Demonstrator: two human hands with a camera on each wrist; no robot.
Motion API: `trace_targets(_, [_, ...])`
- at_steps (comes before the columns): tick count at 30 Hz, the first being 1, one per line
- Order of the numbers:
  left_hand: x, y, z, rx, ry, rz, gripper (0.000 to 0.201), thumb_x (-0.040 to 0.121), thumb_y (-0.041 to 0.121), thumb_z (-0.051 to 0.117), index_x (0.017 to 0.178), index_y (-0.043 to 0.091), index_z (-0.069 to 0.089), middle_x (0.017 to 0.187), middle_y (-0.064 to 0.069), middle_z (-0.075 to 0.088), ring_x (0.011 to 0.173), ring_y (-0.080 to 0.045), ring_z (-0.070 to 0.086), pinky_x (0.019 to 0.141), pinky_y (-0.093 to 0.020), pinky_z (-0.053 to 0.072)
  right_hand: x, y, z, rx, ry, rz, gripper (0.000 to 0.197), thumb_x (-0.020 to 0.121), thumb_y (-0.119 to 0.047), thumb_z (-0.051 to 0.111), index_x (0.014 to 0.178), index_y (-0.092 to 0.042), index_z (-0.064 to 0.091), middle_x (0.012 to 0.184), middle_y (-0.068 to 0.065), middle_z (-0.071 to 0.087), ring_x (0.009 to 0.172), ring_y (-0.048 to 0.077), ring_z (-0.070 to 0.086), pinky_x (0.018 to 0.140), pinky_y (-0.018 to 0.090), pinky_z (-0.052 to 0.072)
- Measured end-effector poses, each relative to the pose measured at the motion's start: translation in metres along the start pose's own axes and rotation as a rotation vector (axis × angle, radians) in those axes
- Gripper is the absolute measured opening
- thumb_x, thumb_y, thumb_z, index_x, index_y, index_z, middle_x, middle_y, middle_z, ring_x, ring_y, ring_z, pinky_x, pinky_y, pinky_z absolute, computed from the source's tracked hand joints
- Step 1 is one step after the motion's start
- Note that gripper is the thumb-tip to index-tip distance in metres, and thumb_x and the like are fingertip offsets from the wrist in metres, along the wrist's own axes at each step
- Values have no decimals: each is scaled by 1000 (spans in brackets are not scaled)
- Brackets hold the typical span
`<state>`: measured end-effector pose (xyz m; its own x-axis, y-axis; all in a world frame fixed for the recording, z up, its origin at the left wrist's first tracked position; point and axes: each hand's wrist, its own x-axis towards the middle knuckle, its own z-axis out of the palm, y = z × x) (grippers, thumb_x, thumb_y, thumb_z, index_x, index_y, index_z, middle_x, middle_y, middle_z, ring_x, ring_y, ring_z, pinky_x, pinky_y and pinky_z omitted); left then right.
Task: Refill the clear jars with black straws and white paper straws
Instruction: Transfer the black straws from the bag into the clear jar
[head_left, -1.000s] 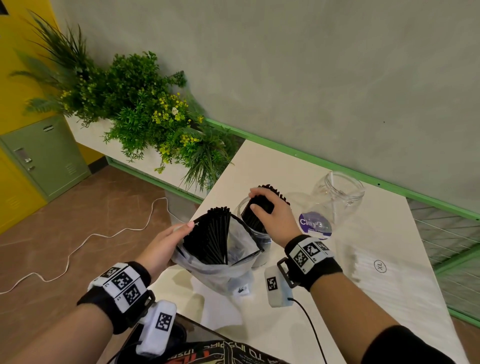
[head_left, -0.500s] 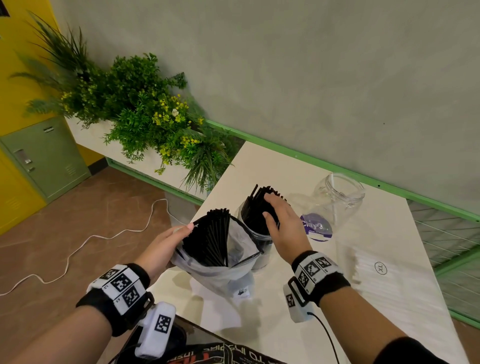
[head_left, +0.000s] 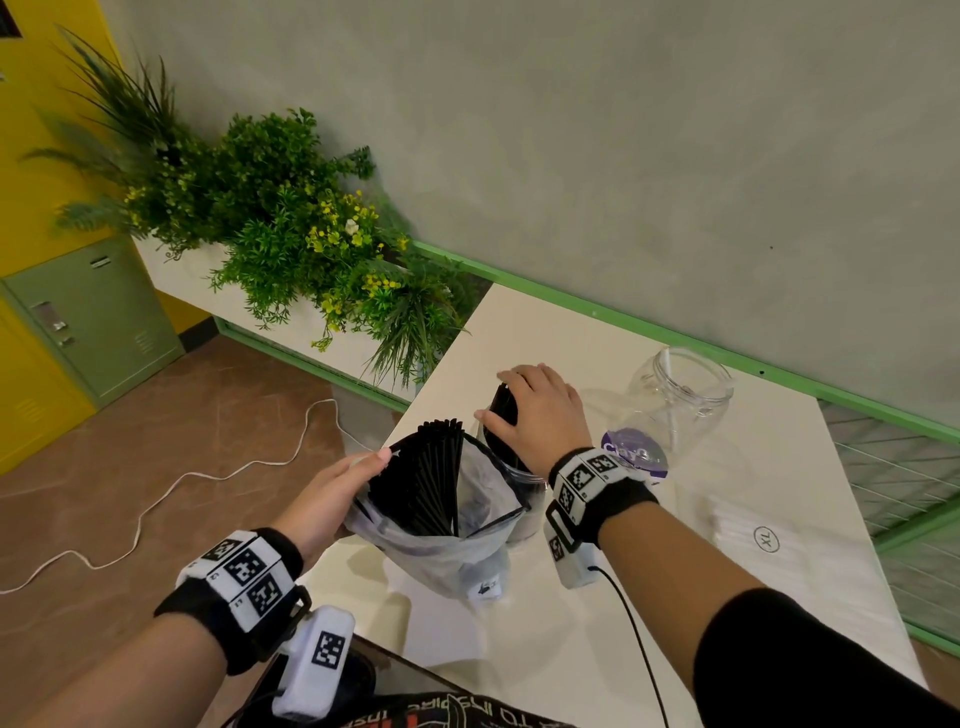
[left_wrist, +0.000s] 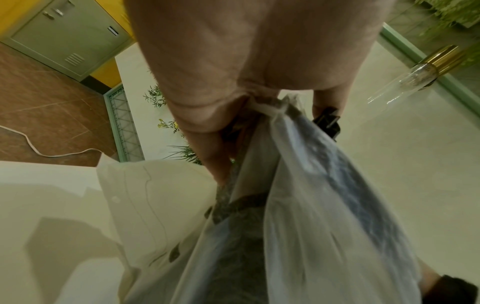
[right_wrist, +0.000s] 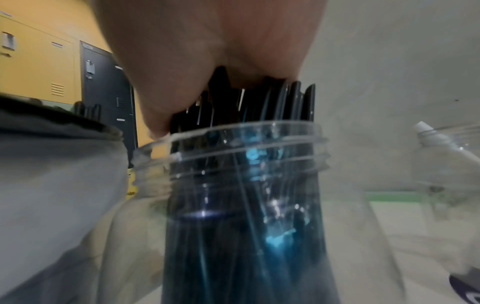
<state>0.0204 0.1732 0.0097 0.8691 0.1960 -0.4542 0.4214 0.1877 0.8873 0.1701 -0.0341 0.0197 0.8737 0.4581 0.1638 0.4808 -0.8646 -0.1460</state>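
A clear jar (head_left: 519, 480) (right_wrist: 246, 144) full of black straws (head_left: 503, 408) (right_wrist: 272, 98) stands on the white table (head_left: 571, 649). My right hand (head_left: 537, 408) (right_wrist: 207, 51) cups the straw tops, thumb on the near side and fingers curled over the far side. Just left of the jar, my left hand (head_left: 353, 480) (left_wrist: 233, 102) pinches the rim of an open clear plastic bag (head_left: 441, 540) (left_wrist: 311, 205) holding more black straws (head_left: 431, 478). A second clear jar (head_left: 680, 395) (right_wrist: 446, 164) at the back right holds one white straw (right_wrist: 428, 131). A wrapped pack of white paper straws (head_left: 779, 545) lies at the right.
A purple-labelled lid (head_left: 634, 454) lies between the two jars. The table's left edge runs right beside the bag, with a planter of green plants (head_left: 291, 223) and a white cable (head_left: 208, 478) on the floor beyond. A dark object (head_left: 415, 712) sits at the near edge.
My right hand opened beside the straws in the jar, then moved back over their tops and closed round them. The left hand and the bag have stayed in place.
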Motion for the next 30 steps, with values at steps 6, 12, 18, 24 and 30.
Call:
trace_targets(6, [1,-3,-3,-12,-45,41,67,51,73,74,101,30,68,97,8,75,93,-15,71,86,-39,53,9,2,3,154,244,-70,30,91,-36,60,109,-12,64,107,5,61,104,30,49,83,44,46])
trace_targets(12, [4,-4,-4,-33,-17,27,28,89,44,58,107,25,68,100,4,75,102,-21,68,91,-42,52,14,4,-3,98,252,-75,32,94,-31,55,123,-20,56,117,2,59,111,28,47,94,43,34])
trace_targets(18, [8,-6,-7,-36,-26,33,36,84,49,65,110,24,67,103,1,75,99,-21,70,88,-41,53,3,19,-5,81,151,-96,36,97,-29,49,133,-26,49,133,-2,52,123,24,44,102,42,32])
trace_targets(24, [9,-7,-8,-39,-10,33,23,91,41,55,103,26,68,94,6,76,96,-19,69,82,-37,52,-27,45,8,321,299,-8,45,99,-42,40,139,-21,44,139,0,45,127,19,38,107,41,34])
trace_targets(30, [7,-7,-10,-33,-38,42,46,69,62,69,100,27,70,98,4,76,99,-21,69,90,-41,51,-40,36,11,379,301,-33,61,93,-56,37,143,-22,35,149,0,34,136,16,29,113,35,25])
